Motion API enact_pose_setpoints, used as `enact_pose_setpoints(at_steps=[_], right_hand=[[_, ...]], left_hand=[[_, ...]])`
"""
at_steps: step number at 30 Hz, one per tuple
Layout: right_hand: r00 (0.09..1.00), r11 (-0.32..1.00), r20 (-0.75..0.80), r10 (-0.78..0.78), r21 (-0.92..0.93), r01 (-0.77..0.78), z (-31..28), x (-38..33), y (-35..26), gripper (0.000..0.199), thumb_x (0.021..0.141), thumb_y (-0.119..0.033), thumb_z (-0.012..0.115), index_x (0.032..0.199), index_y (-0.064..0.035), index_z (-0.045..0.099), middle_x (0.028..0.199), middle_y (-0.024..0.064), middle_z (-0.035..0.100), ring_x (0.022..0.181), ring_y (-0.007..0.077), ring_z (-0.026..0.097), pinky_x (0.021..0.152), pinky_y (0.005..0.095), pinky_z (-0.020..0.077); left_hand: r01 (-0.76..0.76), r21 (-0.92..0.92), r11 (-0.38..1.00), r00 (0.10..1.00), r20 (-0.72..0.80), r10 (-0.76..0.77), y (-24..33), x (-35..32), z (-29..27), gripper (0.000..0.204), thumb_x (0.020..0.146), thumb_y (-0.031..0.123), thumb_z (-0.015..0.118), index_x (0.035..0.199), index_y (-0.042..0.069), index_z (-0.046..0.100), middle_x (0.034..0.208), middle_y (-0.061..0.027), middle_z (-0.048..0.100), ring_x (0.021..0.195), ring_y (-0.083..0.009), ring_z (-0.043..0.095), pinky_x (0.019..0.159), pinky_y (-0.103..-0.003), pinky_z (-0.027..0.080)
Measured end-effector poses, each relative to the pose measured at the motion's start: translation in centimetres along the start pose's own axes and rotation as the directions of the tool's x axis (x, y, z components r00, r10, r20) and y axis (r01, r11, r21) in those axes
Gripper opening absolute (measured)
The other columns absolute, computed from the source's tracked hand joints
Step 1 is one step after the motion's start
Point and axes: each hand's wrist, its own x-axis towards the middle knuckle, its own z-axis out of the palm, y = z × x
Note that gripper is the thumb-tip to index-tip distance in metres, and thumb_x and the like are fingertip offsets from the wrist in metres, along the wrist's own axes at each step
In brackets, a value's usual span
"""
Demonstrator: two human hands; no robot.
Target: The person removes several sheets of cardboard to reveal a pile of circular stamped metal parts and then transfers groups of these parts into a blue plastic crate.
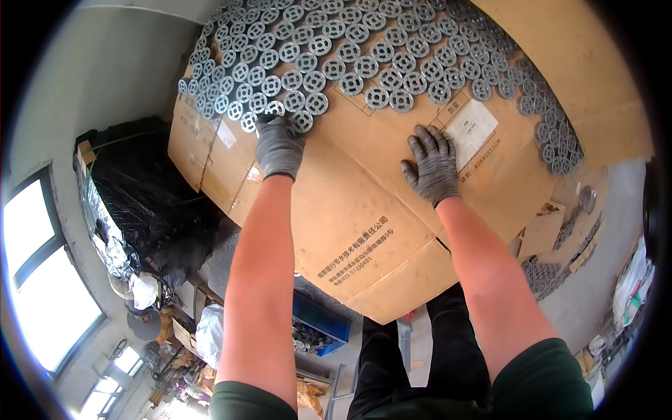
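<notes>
Many round grey discs (320, 45), each with a cross-shaped web and cut-out slots, lie flat in close rows on a sheet of brown cardboard (364, 231). My left hand (278, 148), in a grey work glove, is at the near left edge of the rows. Its fingers are curled down against one slotted disc (275, 108), and the fingertips are partly hidden. Farther right, my gloved right hand (430, 166) rests on bare cardboard with its fingers spread. It holds nothing and partly covers a white paper label (476, 126).
Black plastic sheeting (140, 196) covers something bulky at the left, near a window (52, 266). A blue bin (329, 325) with dark parts stands below the cardboard. More discs (542, 276) lie lower right, beside a small open carton (542, 227).
</notes>
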Motion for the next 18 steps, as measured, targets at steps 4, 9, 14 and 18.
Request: enact_pose_setpoints(at_steps=[4,9,14,18], right_hand=[[1.0,1.0,-0.011,-0.008,-0.012,0.008,-0.2,-0.1,0.2,0.056,0.093,-0.044,0.063,0.137,-0.0084,0.061,0.156,0.0107,0.046,0.145,0.032,0.037,0.123,0.0559,0.0231],[1.0,1.0,-0.018,-0.007,0.023,0.008,-0.2,-0.2,0.3,0.056,0.092,-0.042,0.063,0.134,-0.0051,0.061,0.155,0.0132,0.046,0.144,0.0351,0.038,0.123,0.0566,0.0236],[1.0,1.0,0.014,0.007,0.018,-0.007,-0.2,-0.4,0.3,0.057,0.093,-0.045,0.063,0.136,-0.0073,0.062,0.156,0.0106,0.046,0.145,0.0323,0.038,0.123,0.0562,0.0233],[1.0,1.0,0.012,-0.003,-0.006,0.003,-0.2,-0.3,0.1,0.058,0.093,-0.045,0.063,0.138,-0.0076,0.061,0.156,0.0106,0.046,0.146,0.0325,0.037,0.124,0.056,0.0224]], left_hand=[[-0.022,0.031,0.999,0.999,0.036,0.021,2.1,-0.2,-3.2,0.042,0.075,0.026,0.084,0.113,0.012,0.072,0.134,-0.0173,0.06,0.108,-0.0387,0.066,0.096,-0.044,0.055],[-0.145,0.288,0.947,0.974,0.212,0.084,4.2,1.0,-7.4,0.036,0.076,0.028,0.08,0.11,0.015,0.075,0.124,-0.0189,0.066,0.104,-0.0382,0.068,0.094,-0.046,0.056],[-0.283,0.286,0.915,0.872,0.473,0.122,4.3,3.9,-10.6,0.033,0.082,0.025,0.079,0.108,0.006,0.072,0.1,-0.0175,0.074,0.093,-0.0355,0.07,0.083,-0.045,0.056],[-0.539,0.43,0.724,0.755,0.627,0.189,0.5,4.4,-12.8,0.038,0.089,0.034,0.071,0.121,0.014,0.067,0.122,-0.0123,0.071,0.111,-0.0328,0.068,0.093,-0.044,0.056]])
